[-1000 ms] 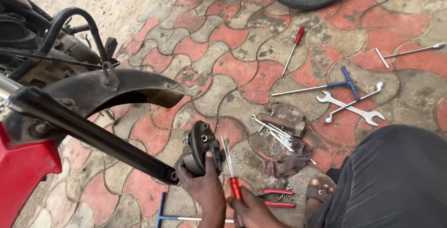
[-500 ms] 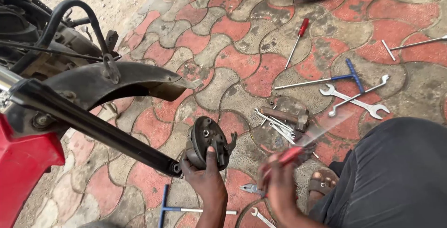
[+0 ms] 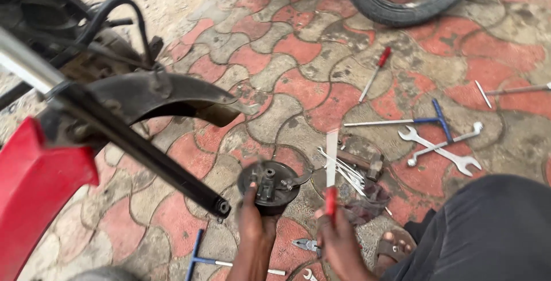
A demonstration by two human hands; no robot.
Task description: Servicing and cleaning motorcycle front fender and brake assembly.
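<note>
The right hand (image 3: 338, 241) has lifted the red-handled screwdriver (image 3: 331, 172) upright, its blade now beside the brake plate (image 3: 271, 184). The left hand (image 3: 255, 223) has turned that plate face up above its grip.

No package, no label, no sign, no screen visible anywhere in head view.
</note>
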